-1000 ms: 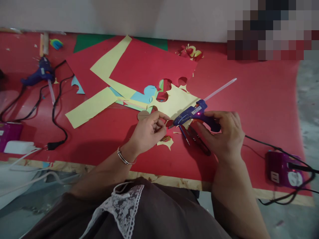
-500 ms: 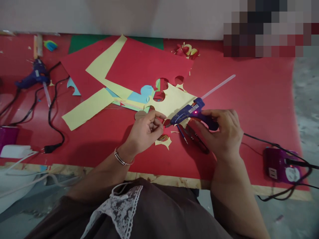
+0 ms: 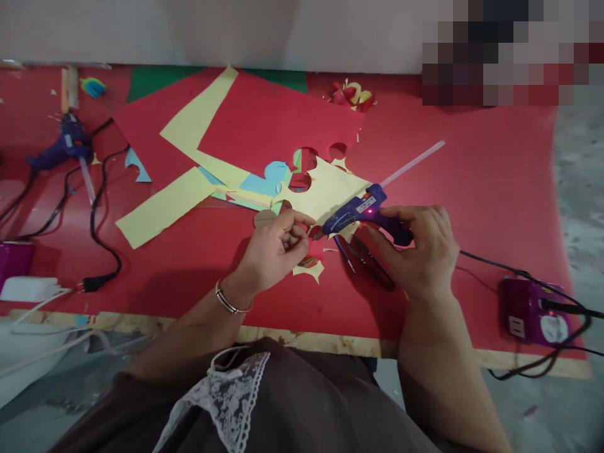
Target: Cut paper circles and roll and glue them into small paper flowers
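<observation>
A blue glue gun (image 3: 353, 212) with a lit pink light and a long clear glue stick lies slanted in the middle, its nozzle pointing down-left. My right hand (image 3: 418, 248) grips its handle. Close to the nozzle, my left hand (image 3: 279, 247) has its fingers curled together at something small that I cannot make out. Under the gun is a pale yellow paper (image 3: 325, 185) with scalloped cut edges. Dark-handled scissors (image 3: 375, 264) and a thin blue tool (image 3: 345, 253) lie between my hands. A small yellow scrap (image 3: 310, 271) rests below my left fingertips.
Red sheets (image 3: 278, 119) and yellow strips (image 3: 163, 206) spread behind my hands. A second glue gun (image 3: 66, 143) and black cables are at the left. A purple power box (image 3: 535, 311) stands at the right. Paper scraps (image 3: 352, 95) lie at the back.
</observation>
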Demonstrator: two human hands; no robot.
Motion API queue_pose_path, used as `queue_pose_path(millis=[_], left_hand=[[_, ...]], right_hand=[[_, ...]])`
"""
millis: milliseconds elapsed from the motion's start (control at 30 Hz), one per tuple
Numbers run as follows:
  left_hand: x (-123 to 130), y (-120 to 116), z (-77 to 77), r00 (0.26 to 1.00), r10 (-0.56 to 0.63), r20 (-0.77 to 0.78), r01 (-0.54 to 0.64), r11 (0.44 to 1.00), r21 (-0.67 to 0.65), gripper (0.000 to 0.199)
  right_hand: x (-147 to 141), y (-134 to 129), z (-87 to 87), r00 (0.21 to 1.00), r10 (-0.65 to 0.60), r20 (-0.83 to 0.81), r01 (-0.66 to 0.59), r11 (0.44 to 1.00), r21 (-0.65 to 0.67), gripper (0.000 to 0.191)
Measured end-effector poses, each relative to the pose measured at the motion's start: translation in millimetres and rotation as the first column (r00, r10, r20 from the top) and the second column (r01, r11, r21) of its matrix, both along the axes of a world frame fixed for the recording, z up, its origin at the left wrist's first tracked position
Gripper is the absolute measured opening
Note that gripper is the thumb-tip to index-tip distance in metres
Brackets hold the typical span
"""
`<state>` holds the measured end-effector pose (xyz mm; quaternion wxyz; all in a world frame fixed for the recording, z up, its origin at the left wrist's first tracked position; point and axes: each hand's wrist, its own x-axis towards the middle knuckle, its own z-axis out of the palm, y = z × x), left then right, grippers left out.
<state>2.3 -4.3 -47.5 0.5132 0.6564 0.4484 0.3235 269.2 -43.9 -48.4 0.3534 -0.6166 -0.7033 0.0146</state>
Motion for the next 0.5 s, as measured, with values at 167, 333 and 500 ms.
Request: queue_pose_path(millis=[167,333,500], left_hand=[[0,-1,-0.2,0.999,-0.023,-0.032,0.026,0.997,0.078,0.025],[-1,-2,3.8,1.000,0.008,-0.028,-0.004,0.989,0.147,0.024],[0,-4,8.8,0.994,0.101,0.050,-0.106,0.986,0.131,0.019]], right_hand=[[0,1,-1.1,1.000,-0.021,-0.010,0.021,1.000,0.004,0.026],[0,1,-4.2,0.993,-0.095,-0.068,0.096,0.995,0.004,0.025],[11,5,-14.7,0.931,-0.285,-0.227,0.279,0.958,-0.062,0.034]])
